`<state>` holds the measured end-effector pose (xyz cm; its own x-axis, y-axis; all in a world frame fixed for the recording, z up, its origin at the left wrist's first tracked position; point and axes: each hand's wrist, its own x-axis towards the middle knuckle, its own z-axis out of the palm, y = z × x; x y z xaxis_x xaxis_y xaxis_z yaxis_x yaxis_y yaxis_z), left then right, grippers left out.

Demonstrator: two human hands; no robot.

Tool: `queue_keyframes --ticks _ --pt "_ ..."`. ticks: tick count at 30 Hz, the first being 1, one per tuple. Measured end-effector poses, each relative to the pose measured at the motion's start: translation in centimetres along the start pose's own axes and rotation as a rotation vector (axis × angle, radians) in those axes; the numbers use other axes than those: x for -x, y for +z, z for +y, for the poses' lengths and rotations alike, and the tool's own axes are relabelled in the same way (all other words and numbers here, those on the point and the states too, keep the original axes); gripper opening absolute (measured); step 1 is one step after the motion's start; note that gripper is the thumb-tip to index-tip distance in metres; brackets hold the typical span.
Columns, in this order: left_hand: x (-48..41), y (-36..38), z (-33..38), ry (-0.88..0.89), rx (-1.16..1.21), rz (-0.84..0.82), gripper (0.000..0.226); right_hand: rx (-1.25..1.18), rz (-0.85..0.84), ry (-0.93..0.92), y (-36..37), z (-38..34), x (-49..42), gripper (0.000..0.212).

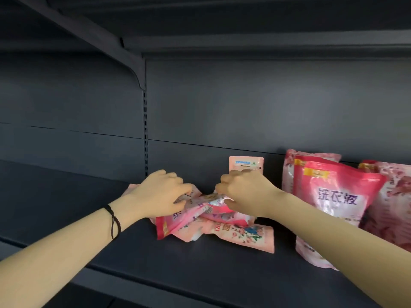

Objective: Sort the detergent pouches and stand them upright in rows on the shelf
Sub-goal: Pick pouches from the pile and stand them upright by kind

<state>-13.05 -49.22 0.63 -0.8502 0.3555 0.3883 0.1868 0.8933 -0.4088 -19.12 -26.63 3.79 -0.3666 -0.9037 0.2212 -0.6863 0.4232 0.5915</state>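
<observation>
A loose pile of pink detergent pouches (213, 227) lies flat and crumpled in the middle of the dark shelf (200, 270). My left hand (160, 194) grips the pile's left side, fingers curled over a pouch's edge. My right hand (242, 192) pinches the top pouch of the pile from the right. Behind my right hand one light pink pouch (245, 164) stands upright against the back panel. At the right, a deep pink pouch (331, 196) stands upright in front of paler floral pouches (393, 196).
The shelf's back panel (244, 107) is dark grey, with a slotted upright post (145, 134) and a bracket above it. Another shelf overhangs from above. The shelf's front edge (155, 283) runs across below my forearms.
</observation>
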Motion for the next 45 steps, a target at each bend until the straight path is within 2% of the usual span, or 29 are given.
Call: queue_keyframes --ticks 4,8,10,13,18,20,21,23,24,25,28,30,32,35,36,38,40,42,45 --pt "0.6 1.6 -2.4 0.011 -0.04 -0.038 0.024 -0.008 -0.02 -0.019 0.7 -2.1 -3.4 0.028" --pt "1.4 3.3 -3.9 -0.059 0.026 -0.079 0.029 -0.092 -0.034 -0.07 2.2 -4.1 -5.3 0.036" --pt "1.8 4.2 -4.1 -0.124 0.142 -0.125 0.033 -0.119 -0.045 -0.096 3.3 -5.0 -5.9 0.034" --pt "2.4 5.0 -3.7 -0.248 0.404 -0.15 0.029 -0.197 0.027 -0.071 4.9 -5.7 -6.3 0.019" --pt "2.4 5.8 -3.2 -0.355 0.772 -0.12 0.011 -0.335 0.157 0.179 6.1 -5.1 -6.8 0.014" --pt "2.1 5.7 -3.2 -0.403 0.908 -0.034 0.013 -0.458 0.218 0.295 6.0 -4.6 -7.3 0.019" --pt "1.9 5.5 -3.3 -0.452 0.938 0.06 0.013 -0.509 0.241 0.348 5.8 -4.5 -7.6 0.021" --pt "1.5 5.3 -3.7 -0.629 0.892 0.252 0.02 -0.557 0.293 0.423 5.8 -4.4 -8.0 0.023" --pt "1.3 5.3 -4.1 -0.727 0.876 0.276 0.028 -0.563 0.319 0.448 5.8 -4.4 -8.1 0.023" --pt "1.0 5.3 -4.6 -0.813 0.902 0.224 0.038 -0.563 0.347 0.47 5.8 -4.4 -8.1 0.023" --pt "0.5 4.7 -5.5 -0.942 1.108 -0.122 0.062 -0.556 0.434 0.548 5.8 -4.4 -8.0 0.022" --pt "0.2 4.1 -5.7 -0.942 1.173 -0.172 0.068 -0.536 0.492 0.586 5.7 -4.7 -7.8 0.02" --pt "0.0 3.7 -5.9 -0.899 1.128 -0.071 0.062 -0.524 0.568 0.628 5.6 -4.8 -7.4 0.019" --pt "0.0 3.4 -6.5 -0.821 0.908 0.063 0.054 -0.575 0.602 0.682 4.9 -4.5 -6.8 0.02" --pt "0.0 3.2 -6.5 -0.82 0.958 0.043 0.06 -0.594 0.614 0.69 4.7 -4.4 -6.7 0.02" --pt "-0.3 2.6 -6.1 -0.807 1.186 -0.152 0.069 -0.58 0.664 0.674 4.5 -4.5 -6.6 0.019" --pt "-1.1 2.3 -5.2 -0.766 1.387 -0.315 0.061 -0.535 0.711 0.624 4.5 -5.5 -6.4 0.016" --pt "-2.0 2.7 -4.9 -0.778 1.516 -0.29 0.049 -0.493 0.73 0.567 4.6 -7.0 -6.2 0.014" --pt "-2.9 3.0 -5.5 -0.781 1.501 -0.2 0.03 -0.47 0.658 0.439 4.7 -8.4 -5.9 0.02"
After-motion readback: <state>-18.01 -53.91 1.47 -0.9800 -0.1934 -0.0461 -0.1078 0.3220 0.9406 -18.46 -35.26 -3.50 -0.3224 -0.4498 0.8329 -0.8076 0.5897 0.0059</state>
